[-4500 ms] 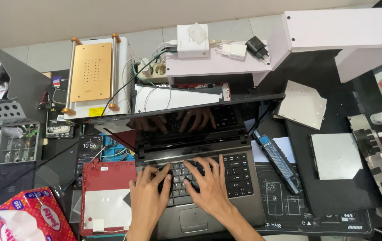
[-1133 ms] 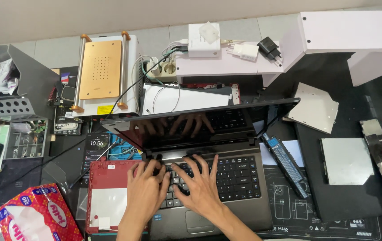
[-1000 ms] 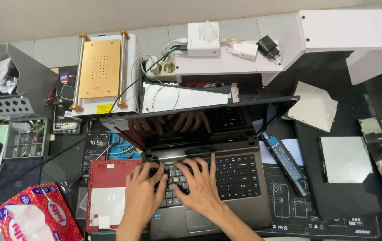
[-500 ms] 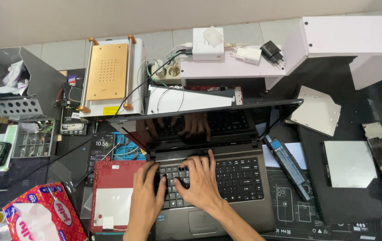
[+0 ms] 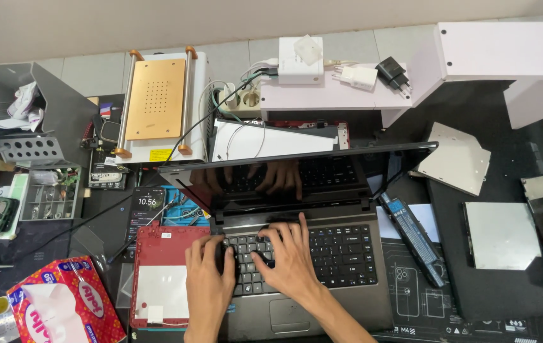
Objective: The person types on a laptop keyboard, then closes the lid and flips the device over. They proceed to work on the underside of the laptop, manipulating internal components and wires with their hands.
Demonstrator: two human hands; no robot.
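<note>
Two hands typing on an open laptop amid a cluttered repair bench.

The black work mat (image 5: 506,298) covers the bench; the grey laptop (image 5: 322,298) sits at its near centre, its dark screen (image 5: 297,178) tilted back and mirroring the fingers. A white machine with an orange plate (image 5: 157,101) stands at the far left, a white shelf (image 5: 506,54) at the far right. A red panel (image 5: 163,279) lies just left of the laptop, a tissue box (image 5: 68,305) at the near left, a long battery (image 5: 411,238) just right. The left hand (image 5: 211,286) and right hand (image 5: 290,260), both with fingers spread, rest on the left part of the keyboard (image 5: 341,254), holding nothing.
</note>
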